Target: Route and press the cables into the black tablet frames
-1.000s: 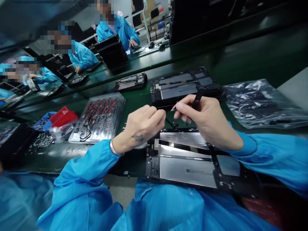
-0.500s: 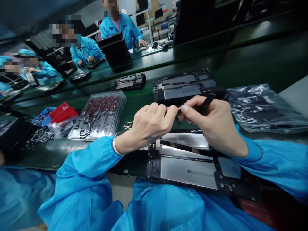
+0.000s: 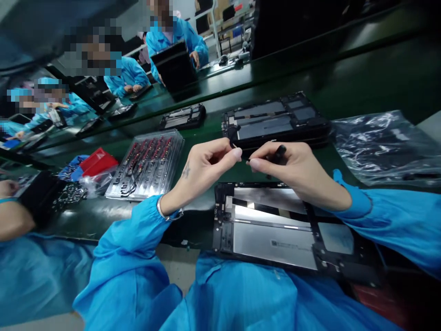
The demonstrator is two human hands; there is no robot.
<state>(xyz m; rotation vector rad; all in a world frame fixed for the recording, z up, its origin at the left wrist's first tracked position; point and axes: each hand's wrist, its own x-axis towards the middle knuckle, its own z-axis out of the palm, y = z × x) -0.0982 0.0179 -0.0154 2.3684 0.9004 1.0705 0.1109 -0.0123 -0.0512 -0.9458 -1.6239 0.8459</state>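
Above an opened tablet [image 3: 272, 248], my left hand [image 3: 206, 168] has thumb and forefinger brought together around a small, thin, partly pale piece, too small to name. My right hand [image 3: 303, 172] faces it across a narrow gap, its thumb and forefinger pinched at a tiny dark tip. A slim dark tool [image 3: 280, 152] pokes out of the curled right fingers; most of it is hidden. The tablet lies face down near my lap, showing silver battery plates and a black frame.
Behind my hands are stacked opened tablets [image 3: 268, 124], with a smaller opened device [image 3: 182, 116] further left. Clear plastic trays [image 3: 144, 165] hold small red and black parts. A plastic bag [image 3: 389, 147] lies right, a red bin [image 3: 99, 163] left. Co-workers [image 3: 175, 37] sit across the bench.
My hands have drawn slightly apart. The left has rolled from knuckles up to show its thumb and pinch. A neighbour's arm has come in at the left edge.
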